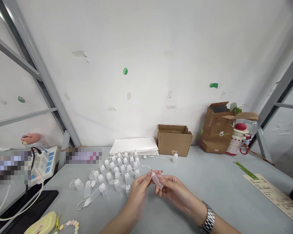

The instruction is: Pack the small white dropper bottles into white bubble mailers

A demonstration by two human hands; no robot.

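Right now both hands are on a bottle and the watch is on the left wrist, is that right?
No, the watch is on the right wrist, as the head view shows; the left hand and right hand are indeed on the bottle.

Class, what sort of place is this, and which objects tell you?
Probably someone's personal desk doubling as a workspace: small squeeze bottles, a power strip and a brown paper bag suggest it.
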